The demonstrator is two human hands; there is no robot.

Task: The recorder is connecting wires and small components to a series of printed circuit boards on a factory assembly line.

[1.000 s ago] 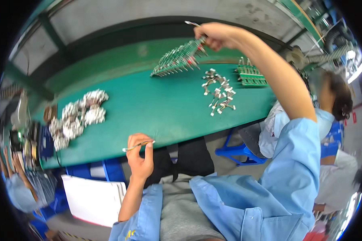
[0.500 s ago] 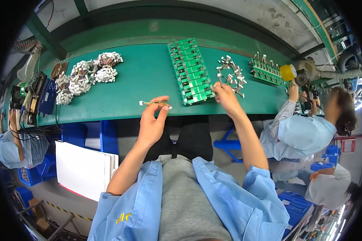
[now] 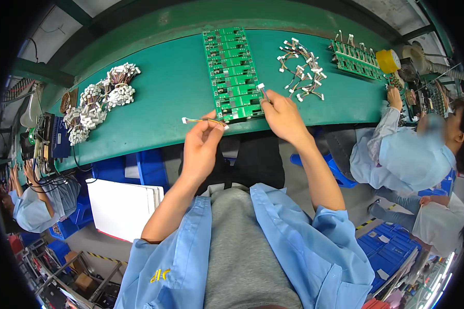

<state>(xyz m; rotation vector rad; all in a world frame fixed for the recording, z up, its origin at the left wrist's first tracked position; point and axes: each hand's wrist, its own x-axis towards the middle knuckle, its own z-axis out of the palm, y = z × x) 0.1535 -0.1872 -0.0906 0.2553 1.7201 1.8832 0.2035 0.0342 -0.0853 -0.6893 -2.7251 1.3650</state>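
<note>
My left hand point(image 3: 202, 147) is closed in front of the near end of the circuit board panel. Between its thumb and fingers it pinches a short wire harness point(image 3: 196, 120) of yellow and dark wires, with white connectors at its ends. Beside the panel's near right corner, my right hand point(image 3: 283, 117) is closed on another wire harness point(image 3: 265, 95); a white connector and a bit of dark wire stick up past the fingers, the rest hidden. The green circuit board panel point(image 3: 233, 82), made up of several boards in a column, lies on the green bench top point(image 3: 165, 77).
Loose wire harnesses point(image 3: 297, 69) lie right of the panel. Bundled harnesses point(image 3: 94, 105) are piled at the left. Another board panel point(image 3: 354, 59) with upright wires stands far right, near a yellow roll point(image 3: 388, 61). Co-workers point(image 3: 404, 147) sit at both sides. A white board point(image 3: 122, 208) is below the bench's left edge.
The view has shifted, with the panel now nearer upright in it. A white connector now shows above my right fingers. My left hand still pinches its harness, closer to the panel.
</note>
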